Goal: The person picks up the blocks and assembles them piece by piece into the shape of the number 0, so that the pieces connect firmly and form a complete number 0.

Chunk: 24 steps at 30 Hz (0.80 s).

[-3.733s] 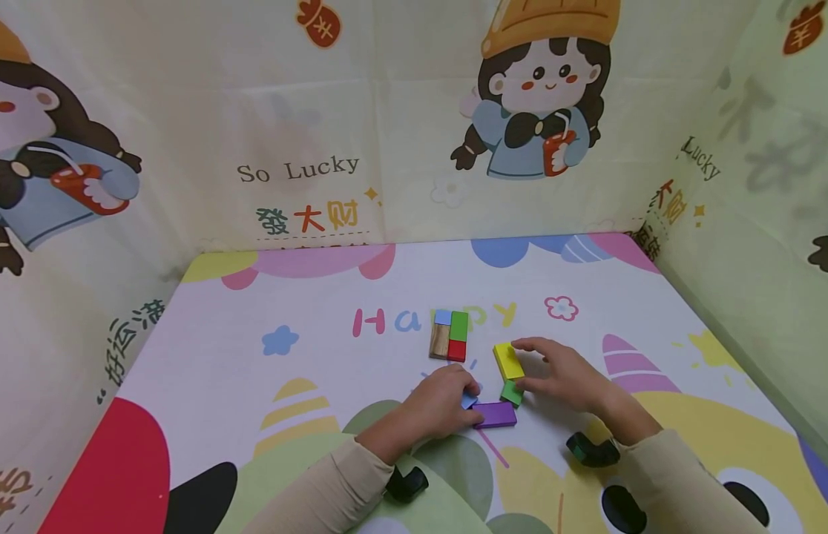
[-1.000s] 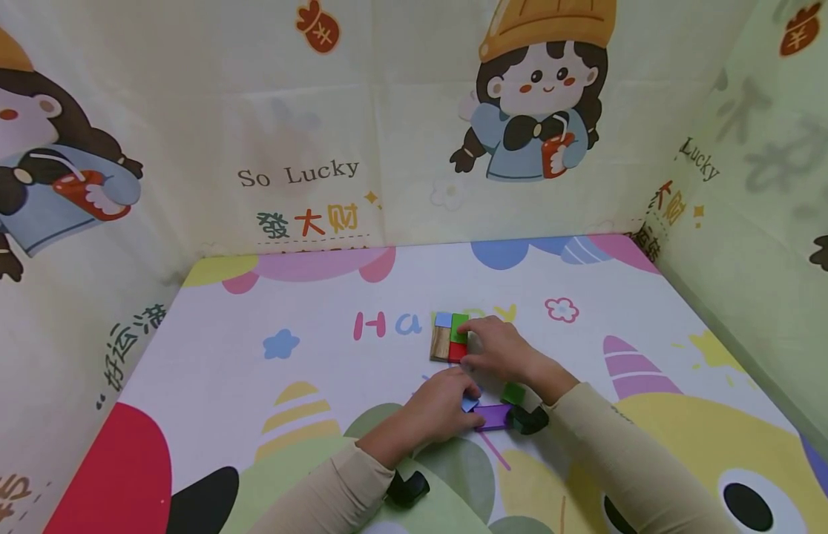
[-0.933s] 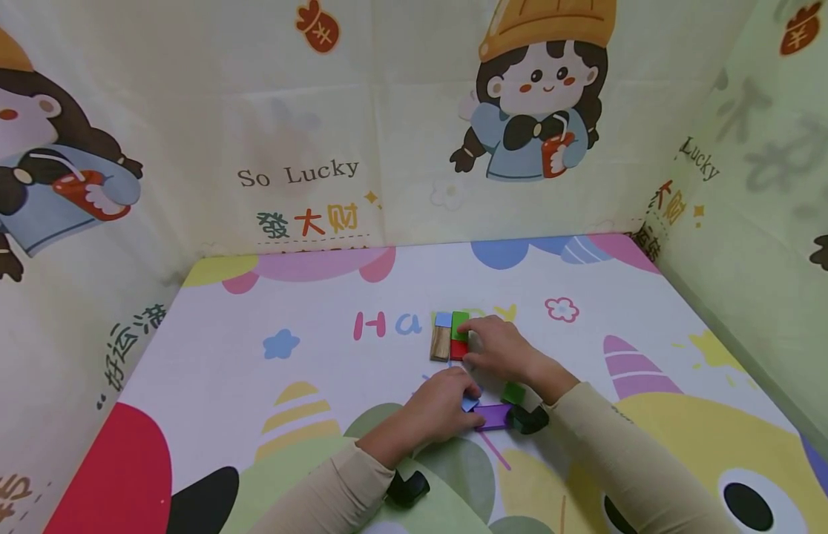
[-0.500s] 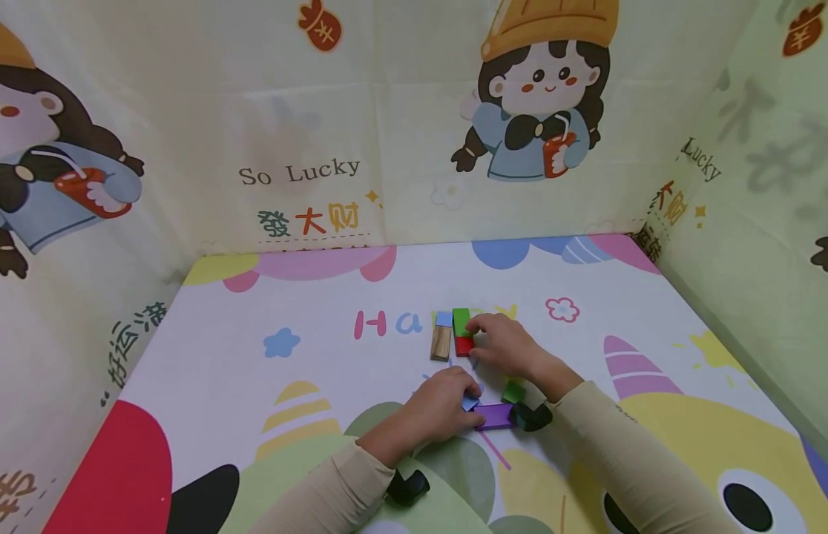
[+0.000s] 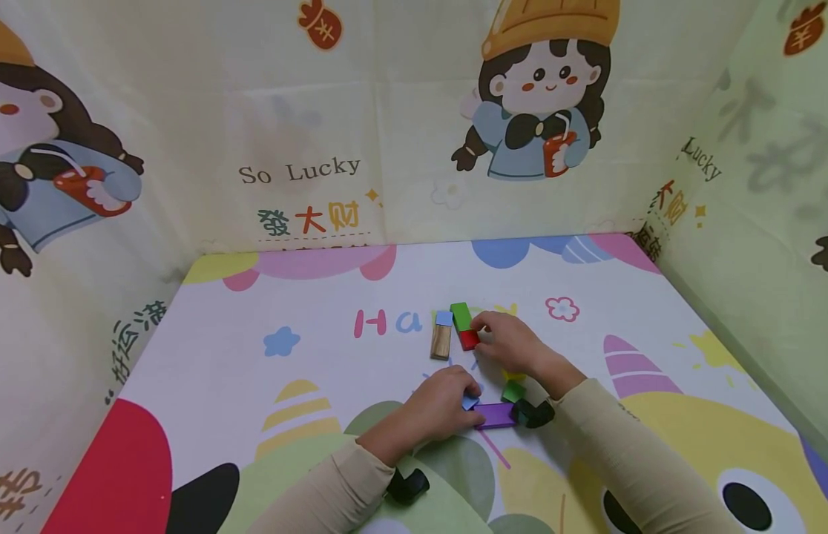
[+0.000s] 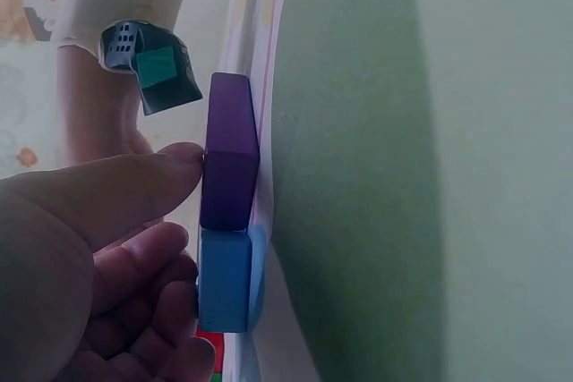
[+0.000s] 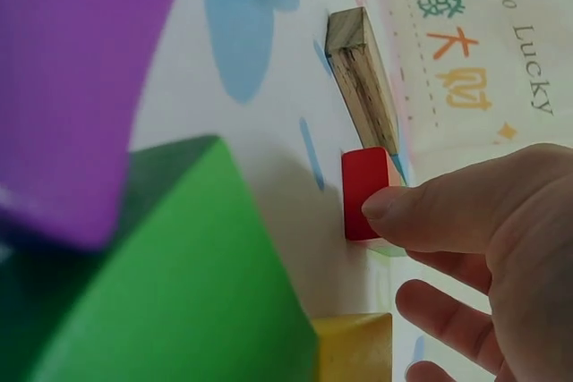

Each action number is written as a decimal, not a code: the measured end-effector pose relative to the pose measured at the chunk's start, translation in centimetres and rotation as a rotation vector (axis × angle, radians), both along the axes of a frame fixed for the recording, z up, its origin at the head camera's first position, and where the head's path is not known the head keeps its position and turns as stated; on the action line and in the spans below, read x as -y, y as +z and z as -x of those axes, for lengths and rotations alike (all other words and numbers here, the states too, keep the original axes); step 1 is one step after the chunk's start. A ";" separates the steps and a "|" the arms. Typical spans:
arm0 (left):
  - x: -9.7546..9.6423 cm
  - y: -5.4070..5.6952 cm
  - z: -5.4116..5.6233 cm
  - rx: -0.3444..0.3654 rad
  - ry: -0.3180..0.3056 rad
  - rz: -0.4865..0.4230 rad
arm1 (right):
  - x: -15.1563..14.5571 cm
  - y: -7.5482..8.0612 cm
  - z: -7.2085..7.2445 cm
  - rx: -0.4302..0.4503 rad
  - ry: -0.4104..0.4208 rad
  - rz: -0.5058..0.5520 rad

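My left hand (image 5: pixel 437 400) rests at a small blue block (image 6: pixel 224 282) and a purple block (image 5: pixel 497 416), which lie end to end. In the left wrist view its thumb touches the purple block, with loosely bent fingers beside the blue one. My right hand (image 5: pixel 510 345) holds a green block (image 5: pixel 461 317) and a red block (image 5: pixel 468 340), joined in a slanted row. The right wrist view shows the thumb on the red block; the index fingertip is hidden there. Left of this pair lie a wood-grain block (image 5: pixel 441 343) and a light blue block (image 5: pixel 444 318).
Another green block (image 5: pixel 513 391) sits near the purple block's right end. A yellow block (image 7: pixel 354 346) is mostly covered by my right wrist in the head view. The printed tabletop (image 5: pixel 334 289) meets fabric walls (image 5: pixel 414 148) at its far and right sides.
My right hand has left the yellow block and moved to the green-and-red pair. Over the last second the pair has shifted right and tilted away from the wood-grain block. My left hand stays put.
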State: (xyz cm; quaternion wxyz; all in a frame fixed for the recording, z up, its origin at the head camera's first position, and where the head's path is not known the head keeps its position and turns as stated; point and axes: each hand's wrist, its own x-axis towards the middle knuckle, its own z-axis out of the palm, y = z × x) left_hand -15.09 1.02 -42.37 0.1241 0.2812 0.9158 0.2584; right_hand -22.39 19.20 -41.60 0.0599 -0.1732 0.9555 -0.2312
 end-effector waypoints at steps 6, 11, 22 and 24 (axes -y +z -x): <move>0.0 0.1 -0.1 0.000 0.001 0.000 | -0.1 0.2 -0.1 -0.001 0.009 -0.015; 0.0 0.1 -0.1 -0.004 0.004 -0.002 | -0.3 0.1 -0.1 -0.039 0.040 0.000; -0.1 0.0 -0.1 -0.007 0.009 -0.003 | 0.6 0.0 -0.1 -0.057 -0.032 -0.006; -0.1 0.0 0.0 -0.001 0.012 -0.008 | 0.8 0.0 -0.1 -0.046 -0.058 -0.011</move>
